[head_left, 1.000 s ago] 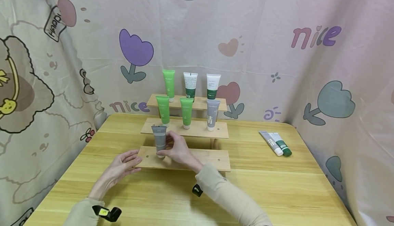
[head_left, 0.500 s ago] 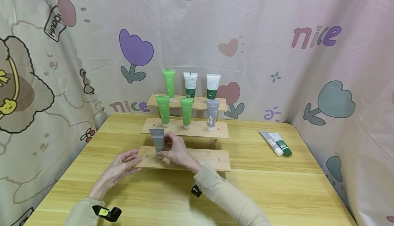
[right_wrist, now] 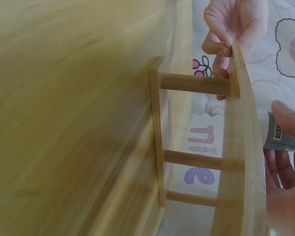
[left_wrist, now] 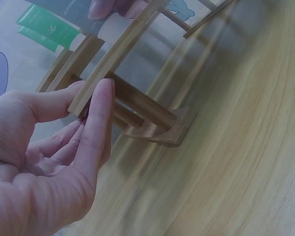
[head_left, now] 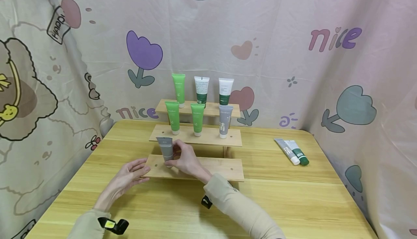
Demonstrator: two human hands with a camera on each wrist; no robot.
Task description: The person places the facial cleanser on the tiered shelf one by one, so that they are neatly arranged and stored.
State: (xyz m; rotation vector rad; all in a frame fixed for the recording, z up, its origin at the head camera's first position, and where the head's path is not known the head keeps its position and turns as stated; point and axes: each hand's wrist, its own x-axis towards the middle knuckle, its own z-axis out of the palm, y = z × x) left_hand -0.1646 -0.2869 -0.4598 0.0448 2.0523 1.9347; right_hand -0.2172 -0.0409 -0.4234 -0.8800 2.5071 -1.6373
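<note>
My right hand (head_left: 187, 161) pinches a grey squeeze tube (head_left: 165, 148), cap down, at the left part of the lowest step of a three-step wooden display stand (head_left: 208, 167). The tube leans slightly left; its white cap meets or nearly meets the board, partly behind my thumb. In the right wrist view the tube (right_wrist: 282, 137) lies between thumb and fingers. My left hand (head_left: 125, 175) grips the left end of that step. The left wrist view shows the thumb above the board (left_wrist: 96, 81) and fingers (left_wrist: 99, 110) beneath it.
Green tubes (head_left: 197, 119) and a lilac-grey tube (head_left: 224, 121) stand on the middle step. The top step bears a green tube (head_left: 178, 89) and two white-and-green tubes (head_left: 201, 87). A grey tube (head_left: 286, 151) and a white-and-green tube (head_left: 298, 152) lie on the table (head_left: 277, 203) at right.
The grey tube in my right hand has shifted a little left and down, its top leaning further left. My right hand has moved slightly left with it. My left hand has stayed put.
</note>
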